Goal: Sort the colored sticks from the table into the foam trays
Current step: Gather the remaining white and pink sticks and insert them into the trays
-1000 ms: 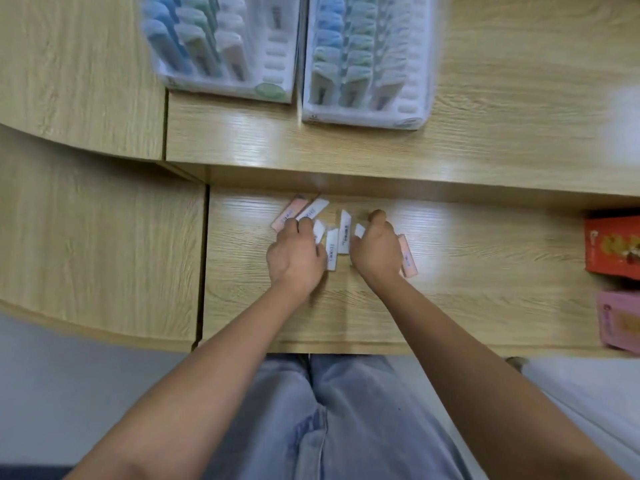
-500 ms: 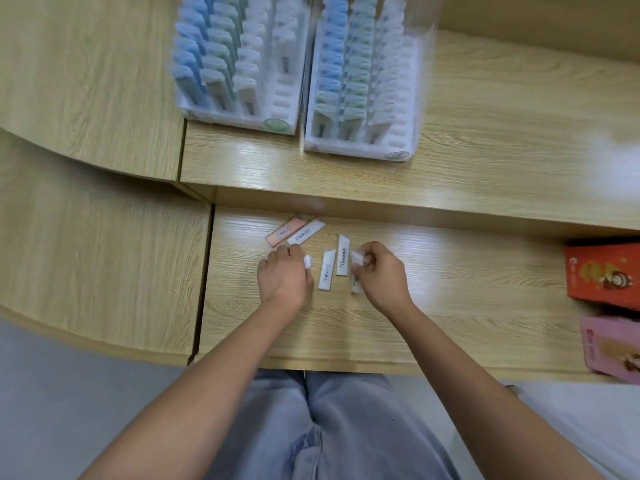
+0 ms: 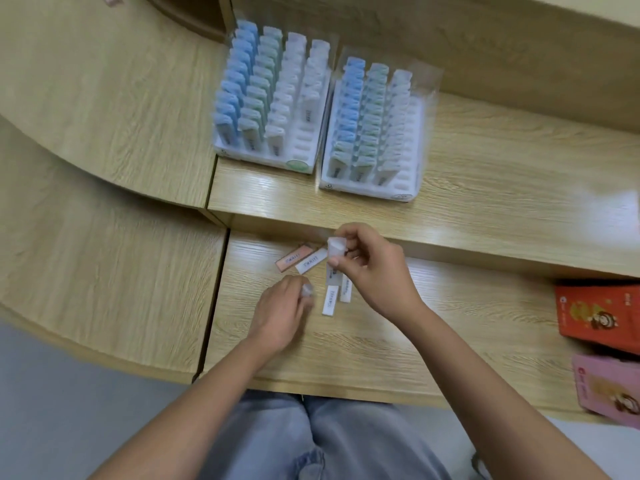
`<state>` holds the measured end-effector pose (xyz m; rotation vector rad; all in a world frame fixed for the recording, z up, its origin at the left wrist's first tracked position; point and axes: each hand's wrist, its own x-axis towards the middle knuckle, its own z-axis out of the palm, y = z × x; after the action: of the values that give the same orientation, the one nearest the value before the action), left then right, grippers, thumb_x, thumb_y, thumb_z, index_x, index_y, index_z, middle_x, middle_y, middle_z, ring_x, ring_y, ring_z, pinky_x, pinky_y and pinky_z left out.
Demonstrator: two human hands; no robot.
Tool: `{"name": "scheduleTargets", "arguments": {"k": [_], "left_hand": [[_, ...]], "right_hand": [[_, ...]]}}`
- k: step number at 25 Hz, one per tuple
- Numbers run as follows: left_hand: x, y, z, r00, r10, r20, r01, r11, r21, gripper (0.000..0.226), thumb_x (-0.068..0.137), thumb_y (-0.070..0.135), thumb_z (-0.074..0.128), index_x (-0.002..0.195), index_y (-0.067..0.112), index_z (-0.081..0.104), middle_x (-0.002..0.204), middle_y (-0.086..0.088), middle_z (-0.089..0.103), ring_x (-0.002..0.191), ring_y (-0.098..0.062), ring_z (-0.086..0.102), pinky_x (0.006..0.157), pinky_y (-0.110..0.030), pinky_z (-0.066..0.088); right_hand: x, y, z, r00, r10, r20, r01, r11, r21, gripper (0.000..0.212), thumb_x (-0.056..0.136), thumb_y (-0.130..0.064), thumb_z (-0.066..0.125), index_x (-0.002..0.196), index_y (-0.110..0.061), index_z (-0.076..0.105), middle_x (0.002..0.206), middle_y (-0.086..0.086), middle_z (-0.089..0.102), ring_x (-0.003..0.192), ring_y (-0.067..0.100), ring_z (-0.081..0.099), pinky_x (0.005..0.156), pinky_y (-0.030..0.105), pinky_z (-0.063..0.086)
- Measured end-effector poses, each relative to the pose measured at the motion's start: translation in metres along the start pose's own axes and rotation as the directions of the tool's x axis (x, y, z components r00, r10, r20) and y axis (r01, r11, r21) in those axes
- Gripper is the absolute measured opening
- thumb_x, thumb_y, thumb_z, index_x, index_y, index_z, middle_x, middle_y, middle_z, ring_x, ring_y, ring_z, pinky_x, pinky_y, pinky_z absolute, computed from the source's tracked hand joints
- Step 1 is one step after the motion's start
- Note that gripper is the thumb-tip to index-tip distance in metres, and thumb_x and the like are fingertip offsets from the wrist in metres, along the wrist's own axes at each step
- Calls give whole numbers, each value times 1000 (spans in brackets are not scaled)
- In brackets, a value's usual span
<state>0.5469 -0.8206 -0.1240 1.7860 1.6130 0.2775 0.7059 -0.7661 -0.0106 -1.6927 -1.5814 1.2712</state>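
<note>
- The left foam tray (image 3: 242, 154) sat up on the shelf with open slots in its rightmost column. A stick put in a blue or green row would have spoiled the sort.
- The left hand (image 3: 280, 313) curled round what looked like a pale stick (image 3: 307, 291), though it was blurred. A slack hold could have dropped it.
- A pink stick (image 3: 292, 259) and some white sticks (image 3: 330, 299) lay loose on the lower table (image 3: 381, 348), where a wrist could sweep them off.
- The right hand (image 3: 375, 271) pinched a lifted stick (image 3: 336, 247) at its fingertips. It might have twisted free on the reach.
- The right foam tray (image 3: 414, 188) had narrow slots, so a tilted stick could jam.
</note>
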Motion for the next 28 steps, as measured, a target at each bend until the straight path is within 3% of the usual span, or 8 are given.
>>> {"name": "scheduleTargets", "arguments": {"k": [4,7,10,12,15,20,24,28], "left_hand": [[8,17,-54,962,159,-222,-196,969,-153,25,86,26,65,110,21,58,101,2,66,86,-11,62,70,-34,52],[31,37,-108,852,241,-465,-376,899,-223,18,83,13,69,100,18,64,92,4,64,82,-2,59,72,-27,53],[58,54,-159,734,294,-612,-448,887,-111,14,82,6,70,95,3,70,92,0,64,85,-5,59,81,-13,46],[78,62,-182,687,301,-661,-452,890,-65,13,82,9,70,93,3,71,91,3,66,85,-2,59,80,-10,43],[109,69,-199,685,297,-665,-407,913,-12,17,82,21,70,95,11,73,87,5,71,79,-5,63,71,-19,48],[137,66,-190,732,429,-529,-442,890,111,17,81,26,70,94,15,73,83,0,72,77,-17,66,67,-39,52],[143,60,-188,750,413,-516,-436,896,84,17,78,22,73,93,14,73,81,0,71,75,-16,64,67,-36,52],[147,60,-192,741,474,-475,-452,876,169,16,78,20,72,93,14,74,81,-1,72,75,-19,66,68,-34,51]], "right_hand": [[22,-41,-20,975,-186,-119,185,983,-12,34,77,-10,76,101,-25,58,79,-6,62,74,4,60,70,12,48],[48,-67,-34,926,-307,-221,307,951,-34,27,79,-8,73,101,-14,60,77,-8,63,77,4,63,70,13,48],[80,-89,-45,880,-368,-300,373,927,-46,23,82,-7,70,97,-16,56,79,-13,59,75,9,64,68,18,51],[102,-98,-48,857,-404,-320,393,914,-99,20,82,-6,68,94,-14,55,85,-6,57,72,14,62,67,15,49],[130,-101,-42,830,-484,-277,446,874,-193,16,82,-4,67,94,-4,57,85,0,57,68,13,59,68,14,48],[148,-76,-24,787,-560,-260,474,818,-325,11,81,-9,65,91,-5,62,79,1,67,71,17,65,65,39,54],[155,-65,-22,776,-587,-231,479,787,-389,10,80,-14,67,86,-7,64,76,2,69,69,20,65,59,41,54],[156,-61,-25,800,-572,-178,480,790,-380,9,80,-15,67,83,-7,63,73,2,66,66,21,62,58,42,52]]}}
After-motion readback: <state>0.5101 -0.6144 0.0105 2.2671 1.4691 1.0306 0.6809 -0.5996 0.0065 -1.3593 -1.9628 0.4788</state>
